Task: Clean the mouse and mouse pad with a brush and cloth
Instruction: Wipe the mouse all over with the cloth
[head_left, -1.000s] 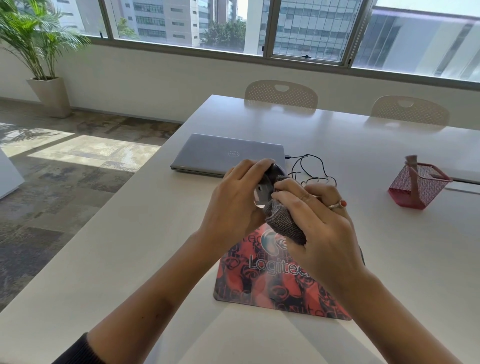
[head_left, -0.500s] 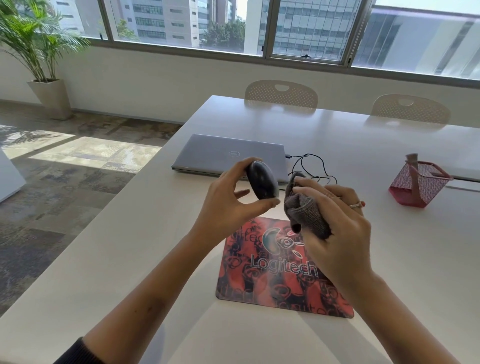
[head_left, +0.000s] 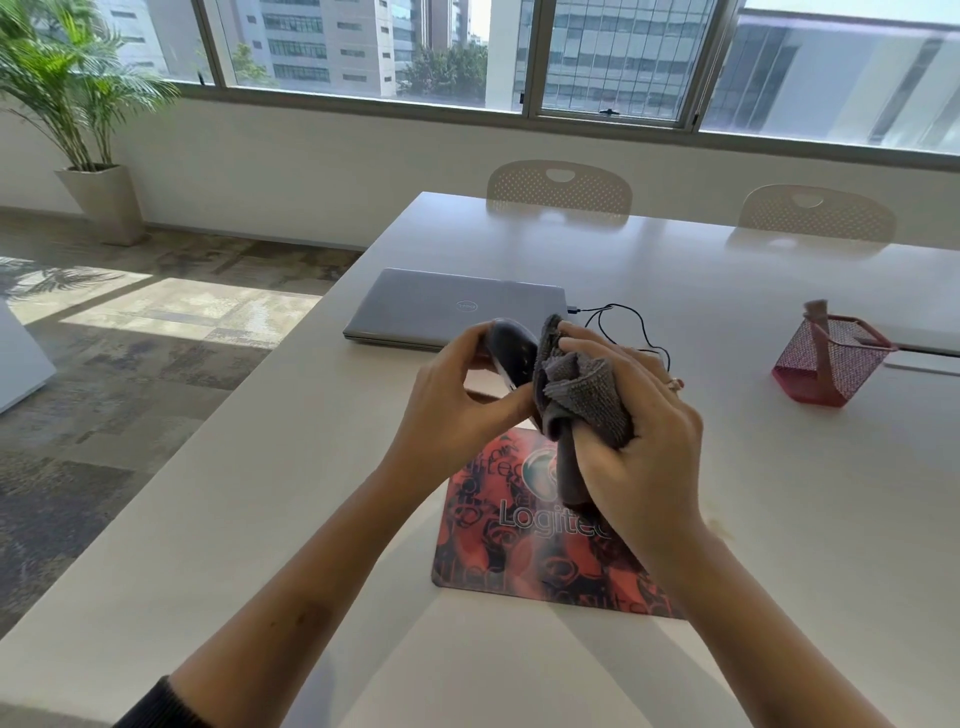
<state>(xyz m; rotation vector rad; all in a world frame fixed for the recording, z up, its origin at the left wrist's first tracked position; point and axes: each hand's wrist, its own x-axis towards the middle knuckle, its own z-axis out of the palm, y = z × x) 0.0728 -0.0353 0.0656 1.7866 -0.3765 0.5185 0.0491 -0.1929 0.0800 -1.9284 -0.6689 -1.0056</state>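
My left hand (head_left: 452, 410) holds the black mouse (head_left: 511, 351) up in the air above the table, fingers on top and thumb underneath. My right hand (head_left: 631, 441) grips a bunched grey cloth (head_left: 576, 387) and presses it against the right side of the mouse. Below both hands, the red and black Logitech mouse pad (head_left: 498, 540) lies flat on the white table (head_left: 291, 493). The mouse's black cable (head_left: 618, 322) runs to the closed laptop. A pink brush handle (head_left: 818, 322) sticks up from the red mesh holder at the right.
A closed grey laptop (head_left: 441, 306) lies beyond the hands. The red mesh holder (head_left: 826, 364) stands at the right. Two beige chairs (head_left: 558, 189) are tucked at the table's far side. The table's left edge drops to carpet; a potted palm (head_left: 78, 104) stands far left.
Half a second ago the cloth was held apart from the mouse; now my right hand has brought it back against the mouse's side. The mouse stays lifted in my left hand.
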